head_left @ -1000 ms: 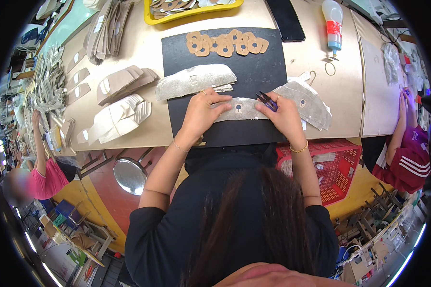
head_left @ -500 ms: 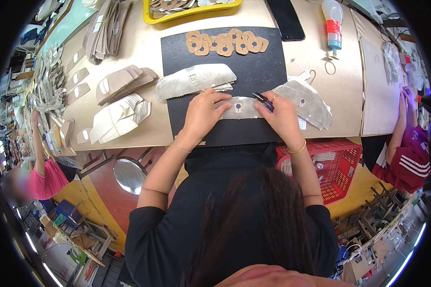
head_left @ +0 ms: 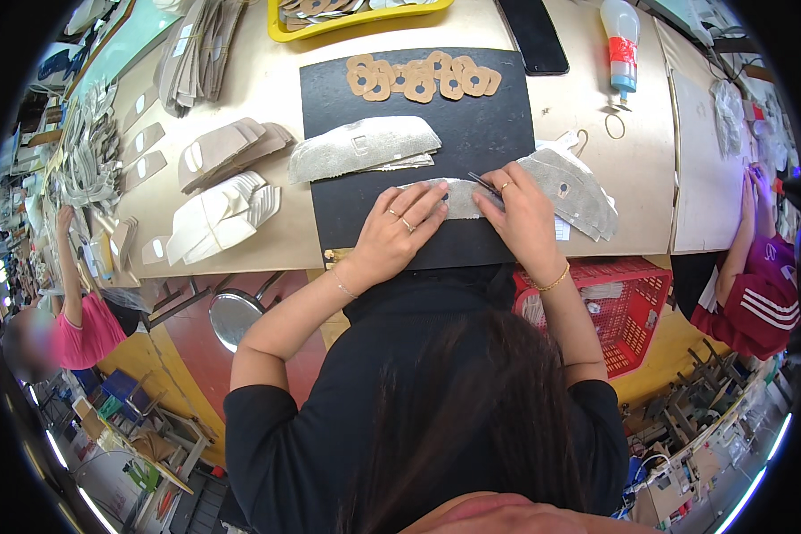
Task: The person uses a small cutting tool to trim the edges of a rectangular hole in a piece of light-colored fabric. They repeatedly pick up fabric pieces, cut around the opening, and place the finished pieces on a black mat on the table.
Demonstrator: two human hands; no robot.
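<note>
A grey curved fabric piece (head_left: 463,203) lies on the black mat (head_left: 365,236) in front of me. My left hand (head_left: 400,222) rests on its left part, fingers stretched out flat, covering most of the small keyhole-shaped patch there. At the piece's right end my right hand (head_left: 523,214) is closed around slim dark tweezers (head_left: 482,182), their tips pointing up and left. Beyond my hands lies a stack of grey curved pieces (head_left: 365,145). Beside my right hand fans another grey stack (head_left: 568,191) with a dark keyhole mark on top. Tan ring-shaped patches (head_left: 418,84) overlap along the mat's far side.
A yellow tray (head_left: 356,28) with patches, a dark phone (head_left: 532,36) and a glue bottle (head_left: 621,49) stand at the back. Beige stacks (head_left: 231,153) and white bundled pieces (head_left: 222,218) lie left. A red crate (head_left: 627,311) sits below the table; people work at both sides.
My left hand has gone from pinching the grey piece's left edge to lying flat over its patch. The right hand stays near the right end with the tweezers.
</note>
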